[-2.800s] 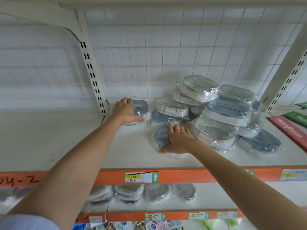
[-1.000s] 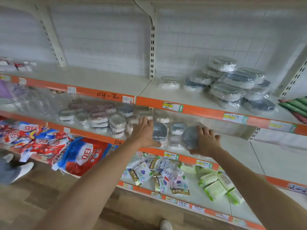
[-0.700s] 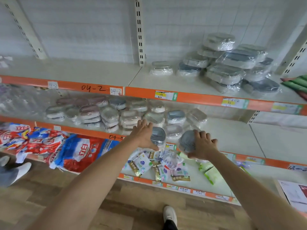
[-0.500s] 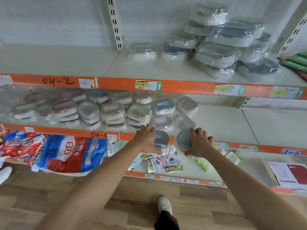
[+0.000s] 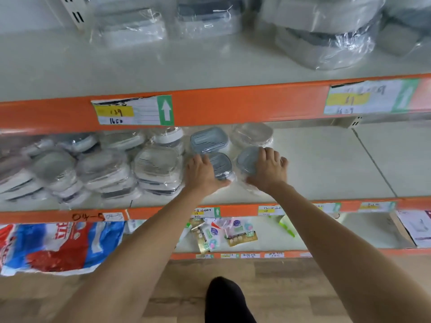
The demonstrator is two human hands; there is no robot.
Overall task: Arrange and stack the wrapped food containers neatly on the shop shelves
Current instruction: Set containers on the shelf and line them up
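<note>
On the middle shelf (image 5: 326, 164), both hands grasp wrapped containers — left hand (image 5: 201, 173) one, right hand (image 5: 268, 170) another; slippery film could let them slide off the edge.

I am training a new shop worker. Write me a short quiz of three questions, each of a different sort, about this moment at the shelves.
1. True or false: each hand holds its own wrapped container.
2. On which shelf are both hands? A) top B) middle C) bottom
3. Fill in: the middle shelf to the right of the right hand is ____.

Key
1. True: left hand grips one grey-lidded container, right hand another container.
2. B, the middle shelf.
3. Bare.
</note>
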